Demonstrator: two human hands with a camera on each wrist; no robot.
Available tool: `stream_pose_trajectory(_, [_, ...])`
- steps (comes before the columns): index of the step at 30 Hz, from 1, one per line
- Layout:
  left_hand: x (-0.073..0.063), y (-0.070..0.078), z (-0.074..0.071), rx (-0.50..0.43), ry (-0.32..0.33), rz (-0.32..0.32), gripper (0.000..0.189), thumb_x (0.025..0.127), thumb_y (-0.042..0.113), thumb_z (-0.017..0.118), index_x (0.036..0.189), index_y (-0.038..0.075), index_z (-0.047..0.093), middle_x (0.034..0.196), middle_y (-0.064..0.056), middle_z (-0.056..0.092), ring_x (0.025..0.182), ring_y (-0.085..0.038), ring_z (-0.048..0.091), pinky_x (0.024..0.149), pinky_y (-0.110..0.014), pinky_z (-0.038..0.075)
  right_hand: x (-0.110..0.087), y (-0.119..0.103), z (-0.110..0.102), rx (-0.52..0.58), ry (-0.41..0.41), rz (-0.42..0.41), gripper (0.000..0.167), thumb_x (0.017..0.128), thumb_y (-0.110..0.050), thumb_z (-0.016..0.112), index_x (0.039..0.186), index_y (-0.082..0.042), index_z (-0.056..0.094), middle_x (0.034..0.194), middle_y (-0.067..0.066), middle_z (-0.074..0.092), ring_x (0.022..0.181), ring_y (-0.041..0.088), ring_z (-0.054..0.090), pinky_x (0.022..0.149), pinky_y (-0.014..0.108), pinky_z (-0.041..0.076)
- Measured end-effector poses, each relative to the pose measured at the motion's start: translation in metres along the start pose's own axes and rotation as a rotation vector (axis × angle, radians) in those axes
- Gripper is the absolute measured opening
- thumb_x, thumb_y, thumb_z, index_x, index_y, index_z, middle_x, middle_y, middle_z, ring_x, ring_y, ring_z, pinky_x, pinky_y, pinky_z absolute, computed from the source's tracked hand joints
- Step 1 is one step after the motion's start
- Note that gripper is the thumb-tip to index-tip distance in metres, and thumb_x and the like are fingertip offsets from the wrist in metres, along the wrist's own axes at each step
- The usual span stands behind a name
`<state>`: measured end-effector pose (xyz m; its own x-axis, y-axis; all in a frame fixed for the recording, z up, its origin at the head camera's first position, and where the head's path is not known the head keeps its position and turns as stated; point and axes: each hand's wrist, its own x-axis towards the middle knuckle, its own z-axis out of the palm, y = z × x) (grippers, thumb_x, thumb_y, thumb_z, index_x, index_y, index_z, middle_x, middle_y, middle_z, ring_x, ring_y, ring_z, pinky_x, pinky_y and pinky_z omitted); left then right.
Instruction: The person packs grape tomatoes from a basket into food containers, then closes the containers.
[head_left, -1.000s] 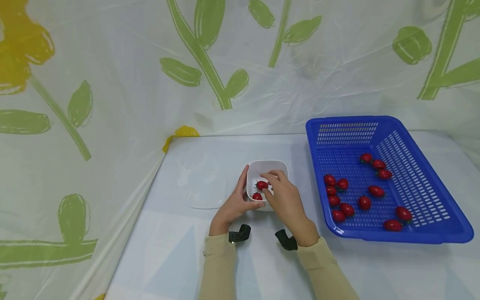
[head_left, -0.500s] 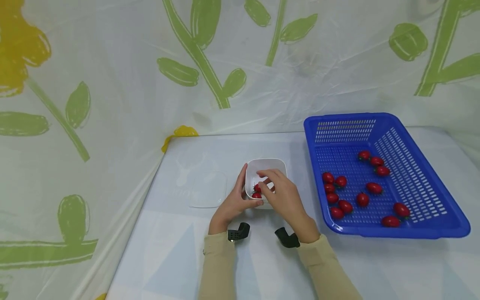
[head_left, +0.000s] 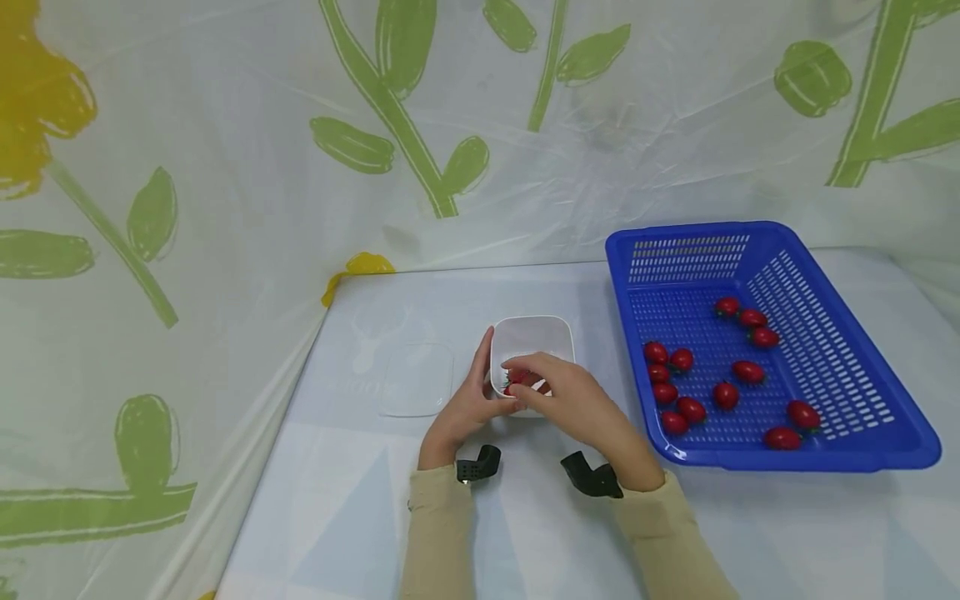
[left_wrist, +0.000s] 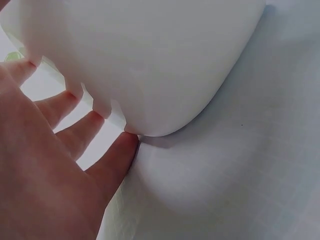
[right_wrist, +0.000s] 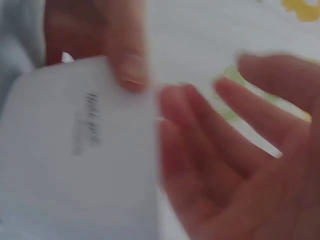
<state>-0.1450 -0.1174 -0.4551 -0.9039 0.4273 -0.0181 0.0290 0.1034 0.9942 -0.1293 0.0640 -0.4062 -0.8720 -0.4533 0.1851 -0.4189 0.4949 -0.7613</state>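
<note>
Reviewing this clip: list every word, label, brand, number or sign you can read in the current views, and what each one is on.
No text can be quoted with confidence.
White container, right wrist view: dark lettering on its side, with fainter print beside it; both too blurred to read.
Table cover, head view: pale marks near the clear lid; too faint to tell whether they are letters.

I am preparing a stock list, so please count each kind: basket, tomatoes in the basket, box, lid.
Blue basket: 1
Tomatoes in it: 13
White box: 1
Clear lid: 1
Total: 16
Tomatoes inside the box are partly hidden, so not counted.
</note>
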Motion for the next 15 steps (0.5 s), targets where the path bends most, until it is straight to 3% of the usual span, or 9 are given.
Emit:
stream_pose_trajectory(3, [0.000,0.001,-0.001,0.009,0.013,0.006,0.102,0.074,0.022,0.072,0.143,0.033,-0.003,0.147,0.012,0.007,0.130,-0.016,0.021,0.098,-0.040,0.032,-0.004,-0.006,-0.008,0.002,-0.071,0.009,0.033,0.087,-0.025,0.058,0.118,-0.017,0.057,0.101,-0.007,0.060,0.089,0.006,0.055,0.078,0.033,0.048])
stream_pose_trajectory(9, [0.008,-0.023,-0.004,-0.005,0.053,0.006,0.104,0.070,0.024,0.076,0.139,0.045,0.002,0.144,0.021,0.010,0.130,-0.011,0.018,0.100,-0.042,0.028,-0.014,-0.016,-0.028,-0.007,-0.110,0.030,0.036,0.088,-0.029,0.056,0.123,-0.022,0.052,0.109,-0.011,0.056,0.091,0.006,0.055,0.076,0.028,0.048])
stream_pose_trajectory(11, [0.009,-0.027,-0.004,-0.005,0.055,-0.001,0.104,0.069,0.024,0.077,0.138,0.047,0.003,0.145,0.020,0.010,0.130,-0.011,0.017,0.100,-0.042,0.027,-0.018,-0.017,-0.035,-0.001,-0.108,0.049,0.038,0.088,-0.034,0.055,0.124,-0.025,0.051,0.110,-0.011,0.056,0.092,0.007,0.054,0.074,0.027,0.048])
stream_pose_trajectory(15, [0.007,-0.020,-0.001,-0.015,0.034,-0.018,0.104,0.070,0.022,0.076,0.139,0.046,0.002,0.147,0.013,0.007,0.132,-0.017,0.014,0.102,-0.043,0.025,-0.025,-0.015,-0.049,-0.002,-0.044,0.060,0.040,0.088,-0.039,0.053,0.125,-0.025,0.051,0.113,-0.007,0.056,0.094,0.010,0.055,0.071,0.030,0.049])
